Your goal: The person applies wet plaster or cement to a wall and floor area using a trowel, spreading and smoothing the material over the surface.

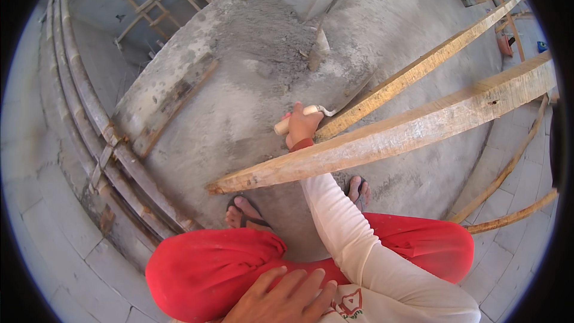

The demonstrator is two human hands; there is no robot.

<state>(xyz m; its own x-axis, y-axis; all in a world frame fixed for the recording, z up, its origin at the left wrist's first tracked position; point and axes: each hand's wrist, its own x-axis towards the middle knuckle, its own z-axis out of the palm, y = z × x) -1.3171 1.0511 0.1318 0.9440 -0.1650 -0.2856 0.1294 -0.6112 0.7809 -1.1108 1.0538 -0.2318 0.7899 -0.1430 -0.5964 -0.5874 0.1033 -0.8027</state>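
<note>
Right hand (303, 125) fingers wrapped tight round a pale tool handle (293, 118) over the grey cement floor (251, 90), handle's long axis running left-right with the metal shank heading right toward 2 slanting wood planks (382, 143), left hand (287, 299) far nearer the body, fingers spread flat on red-trousered thigh (209, 269)

head view, looking steeply down, close

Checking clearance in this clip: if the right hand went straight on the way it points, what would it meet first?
Probably the grey cement-covered floor ahead of it. The right hand grips a pale wooden tool handle and points up the picture; the long wooden planks lie to its right. Depth is unclear.
</note>
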